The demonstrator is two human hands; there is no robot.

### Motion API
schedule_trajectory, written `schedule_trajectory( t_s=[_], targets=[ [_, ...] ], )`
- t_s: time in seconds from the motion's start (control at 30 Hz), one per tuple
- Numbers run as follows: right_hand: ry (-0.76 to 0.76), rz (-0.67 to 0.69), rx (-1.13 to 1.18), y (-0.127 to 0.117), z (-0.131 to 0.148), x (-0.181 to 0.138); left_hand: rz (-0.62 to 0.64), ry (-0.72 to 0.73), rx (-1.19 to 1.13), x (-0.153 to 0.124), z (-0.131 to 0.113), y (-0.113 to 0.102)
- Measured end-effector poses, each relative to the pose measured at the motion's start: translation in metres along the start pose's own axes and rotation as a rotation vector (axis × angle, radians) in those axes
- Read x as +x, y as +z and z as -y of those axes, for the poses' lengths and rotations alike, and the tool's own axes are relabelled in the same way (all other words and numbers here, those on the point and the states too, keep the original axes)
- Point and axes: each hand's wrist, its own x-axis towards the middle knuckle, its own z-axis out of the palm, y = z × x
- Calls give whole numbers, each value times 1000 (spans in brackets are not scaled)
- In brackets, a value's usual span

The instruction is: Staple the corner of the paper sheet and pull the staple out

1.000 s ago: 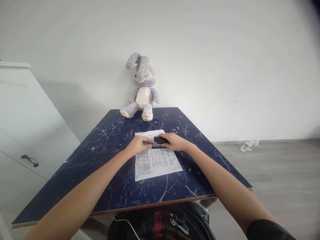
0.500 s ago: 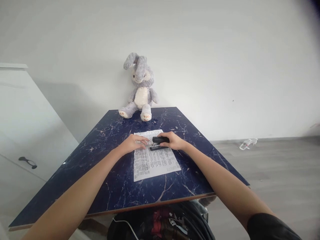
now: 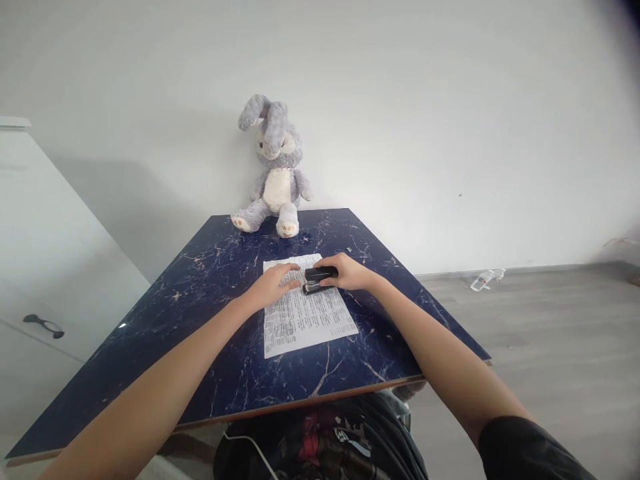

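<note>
A printed sheet of paper [image 3: 305, 317] lies on the dark blue marbled table [image 3: 210, 293]. My right hand [image 3: 347, 273] is closed around a black stapler [image 3: 319, 279] that rests on the upper part of the sheet, its jaws slightly apart. My left hand [image 3: 274, 283] lies flat on the paper just left of the stapler, fingers stretched out and pointing toward it.
A grey plush rabbit [image 3: 273, 170] sits at the table's far edge against the white wall. A white cabinet [image 3: 45, 267] with a dark handle stands on the left. A plastic bottle [image 3: 485, 280] lies on the grey floor at the right. A dark bag [image 3: 325, 443] is below the near edge.
My left hand let go of the stapler's front end and flattened onto the paper. My right hand stays on the stapler. The view shifted slightly to the right.
</note>
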Motion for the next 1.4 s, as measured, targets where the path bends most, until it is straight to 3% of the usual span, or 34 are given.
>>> schedule_trajectory(
  t_s=[0.13,0.2,0.33,0.53,0.9,1.03,1.2,1.4],
  targets=[
    [131,2,-25,-30,-28,-20,275,-11,231,-6,13,-6],
    [203,-15,-17,-43,-42,-32,290,-30,281,-8,21,-12],
    [254,38,103,-53,-51,-42,203,-15,322,-9,19,-11],
    [123,194,245,-31,-24,-22,333,92,233,-7,-10,11],
    [78,197,188,-27,-14,-16,363,224,203,-10,-2,3],
    [174,34,186,-12,-3,-8,381,269,154,-10,-6,4],
    [285,83,-64,10,11,1,423,280,136,-11,-5,0],
    [314,81,-82,10,10,2,446,317,113,-11,-5,1]
  ],
)
